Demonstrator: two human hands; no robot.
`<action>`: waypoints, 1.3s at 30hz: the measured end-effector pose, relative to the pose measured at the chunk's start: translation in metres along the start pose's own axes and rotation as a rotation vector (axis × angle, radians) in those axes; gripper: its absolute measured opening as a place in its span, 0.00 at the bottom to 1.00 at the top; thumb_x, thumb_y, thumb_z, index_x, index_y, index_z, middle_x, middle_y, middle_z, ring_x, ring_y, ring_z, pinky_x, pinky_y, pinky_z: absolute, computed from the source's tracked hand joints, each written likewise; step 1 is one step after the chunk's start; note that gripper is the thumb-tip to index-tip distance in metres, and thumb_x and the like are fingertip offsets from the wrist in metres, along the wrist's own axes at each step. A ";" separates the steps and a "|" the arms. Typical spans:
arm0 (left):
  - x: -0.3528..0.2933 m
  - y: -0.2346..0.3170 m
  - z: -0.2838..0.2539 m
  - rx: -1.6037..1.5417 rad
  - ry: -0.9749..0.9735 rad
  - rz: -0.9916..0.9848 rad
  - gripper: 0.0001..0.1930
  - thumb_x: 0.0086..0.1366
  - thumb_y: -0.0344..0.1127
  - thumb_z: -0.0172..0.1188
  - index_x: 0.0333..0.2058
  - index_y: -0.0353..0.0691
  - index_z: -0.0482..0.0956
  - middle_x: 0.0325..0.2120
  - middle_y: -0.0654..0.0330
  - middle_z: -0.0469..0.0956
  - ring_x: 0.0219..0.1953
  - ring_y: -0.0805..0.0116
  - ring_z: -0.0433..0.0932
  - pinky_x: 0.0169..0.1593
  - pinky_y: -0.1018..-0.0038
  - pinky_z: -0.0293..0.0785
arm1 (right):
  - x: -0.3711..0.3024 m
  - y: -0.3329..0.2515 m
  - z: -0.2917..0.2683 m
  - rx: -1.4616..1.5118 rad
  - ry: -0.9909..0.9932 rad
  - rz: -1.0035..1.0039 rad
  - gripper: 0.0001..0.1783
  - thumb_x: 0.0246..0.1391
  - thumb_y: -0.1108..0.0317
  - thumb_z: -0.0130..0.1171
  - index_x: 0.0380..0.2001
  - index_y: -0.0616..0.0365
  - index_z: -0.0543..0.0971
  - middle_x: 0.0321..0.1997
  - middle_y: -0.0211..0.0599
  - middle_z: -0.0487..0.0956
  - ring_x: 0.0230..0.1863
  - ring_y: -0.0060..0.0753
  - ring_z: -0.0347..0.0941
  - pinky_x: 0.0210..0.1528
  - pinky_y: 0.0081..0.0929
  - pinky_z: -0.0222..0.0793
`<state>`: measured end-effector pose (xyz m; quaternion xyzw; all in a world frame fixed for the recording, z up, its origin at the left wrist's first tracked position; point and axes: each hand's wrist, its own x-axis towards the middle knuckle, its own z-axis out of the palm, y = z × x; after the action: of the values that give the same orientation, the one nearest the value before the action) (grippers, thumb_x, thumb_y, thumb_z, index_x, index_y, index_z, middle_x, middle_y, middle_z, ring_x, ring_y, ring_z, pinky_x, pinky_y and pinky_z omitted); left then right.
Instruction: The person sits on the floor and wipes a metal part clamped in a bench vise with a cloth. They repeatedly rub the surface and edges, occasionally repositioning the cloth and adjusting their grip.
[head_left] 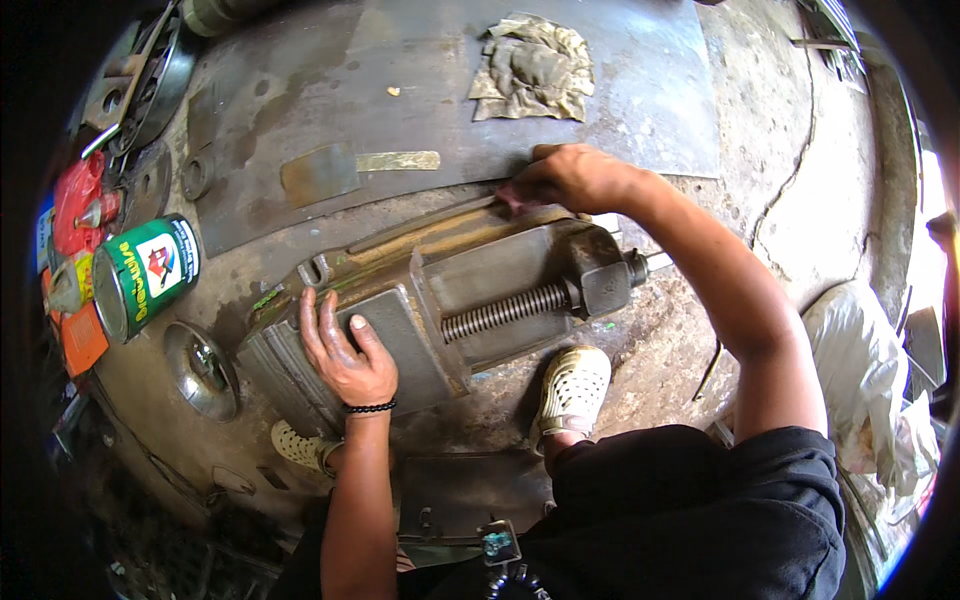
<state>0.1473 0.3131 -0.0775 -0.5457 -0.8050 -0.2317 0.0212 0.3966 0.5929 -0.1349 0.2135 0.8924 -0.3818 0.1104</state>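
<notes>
The left hand (348, 355), fingers spread, gripping nothing, lies on the vise (490, 280) beneath them; beyond, the right hand (578, 178), fingers curled, pinches a reddish cloth (514, 200) (it seems) against the vise's far side: best stroked lengthwise, left hand bracing
</notes>
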 end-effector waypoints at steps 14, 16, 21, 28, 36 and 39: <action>0.002 0.007 0.002 0.032 -0.029 0.055 0.19 0.73 0.38 0.48 0.54 0.28 0.72 0.59 0.39 0.67 0.60 0.39 0.68 0.61 0.49 0.65 | -0.128 0.041 -0.010 0.207 0.449 0.217 0.18 0.56 0.52 0.65 0.40 0.56 0.82 0.36 0.47 0.82 0.37 0.47 0.81 0.42 0.39 0.76; 0.002 0.009 0.001 0.033 -0.039 0.054 0.20 0.74 0.38 0.47 0.54 0.27 0.71 0.60 0.39 0.66 0.61 0.40 0.67 0.62 0.49 0.64 | -0.097 0.042 -0.001 0.152 0.462 0.070 0.16 0.57 0.54 0.63 0.42 0.51 0.84 0.37 0.46 0.79 0.40 0.52 0.78 0.45 0.42 0.75; 0.002 0.010 0.002 0.056 -0.063 0.042 0.21 0.74 0.40 0.46 0.54 0.27 0.71 0.60 0.38 0.65 0.62 0.40 0.66 0.62 0.49 0.64 | -0.101 0.043 0.015 -0.150 0.107 0.114 0.11 0.58 0.59 0.60 0.42 0.46 0.84 0.39 0.42 0.78 0.37 0.45 0.79 0.43 0.40 0.77; -0.001 0.006 0.005 0.068 -0.040 0.031 0.20 0.74 0.39 0.46 0.54 0.29 0.73 0.59 0.40 0.67 0.61 0.39 0.67 0.62 0.49 0.64 | -0.162 0.072 -0.042 -0.019 0.080 0.125 0.13 0.60 0.56 0.61 0.44 0.45 0.85 0.42 0.38 0.80 0.35 0.34 0.79 0.40 0.35 0.76; 0.001 0.010 0.005 0.065 -0.029 0.040 0.22 0.76 0.44 0.44 0.53 0.29 0.73 0.59 0.41 0.67 0.61 0.41 0.68 0.62 0.50 0.65 | -0.098 0.052 -0.008 0.141 0.131 -0.061 0.15 0.54 0.56 0.66 0.44 0.46 0.84 0.41 0.45 0.79 0.44 0.50 0.78 0.48 0.40 0.74; 0.000 0.009 0.006 0.058 -0.029 0.034 0.21 0.76 0.43 0.45 0.53 0.29 0.73 0.59 0.41 0.67 0.61 0.41 0.67 0.61 0.49 0.65 | -0.101 0.054 0.015 0.090 0.102 0.005 0.13 0.55 0.59 0.63 0.43 0.46 0.84 0.41 0.45 0.77 0.44 0.50 0.78 0.47 0.42 0.74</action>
<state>0.1565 0.3176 -0.0794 -0.5618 -0.8022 -0.2000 0.0295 0.5117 0.5853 -0.1424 0.2398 0.8782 -0.4101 0.0561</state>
